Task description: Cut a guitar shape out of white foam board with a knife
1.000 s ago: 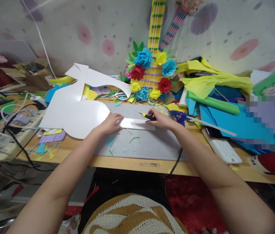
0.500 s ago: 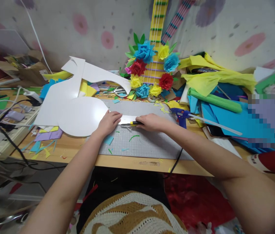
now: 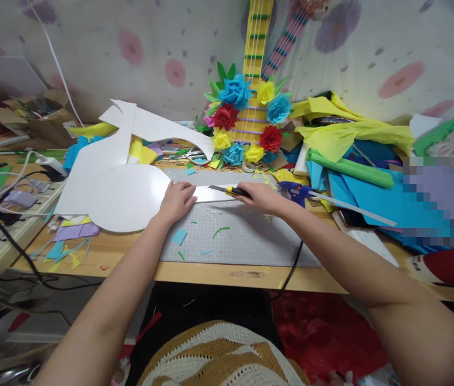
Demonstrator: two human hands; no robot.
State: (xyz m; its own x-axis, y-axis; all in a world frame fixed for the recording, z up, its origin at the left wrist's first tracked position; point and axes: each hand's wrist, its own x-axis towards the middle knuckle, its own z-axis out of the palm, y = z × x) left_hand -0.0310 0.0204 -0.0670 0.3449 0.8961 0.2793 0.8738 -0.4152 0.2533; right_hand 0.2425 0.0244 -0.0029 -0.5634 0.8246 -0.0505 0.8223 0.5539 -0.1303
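My left hand lies with fingers outstretched on a white board cutout with a rounded end, where it meets a narrow white strip. In my right hand is a black and yellow utility knife. Its blade is extended and points left over the strip; whether it touches the surface I cannot tell. Under the strip lies a grey cutting mat with blue and green paper scraps on it.
A blue glue gun stands right of my right hand. Behind the mat is a yellow paper guitar with paper flowers. On the left is a power strip with cables. A red and white cup lies at the right edge.
The knife was first held near the strip's right end, then its blade lay along the near edge; now it is farther back, over the strip. My left hand has stayed on the board.
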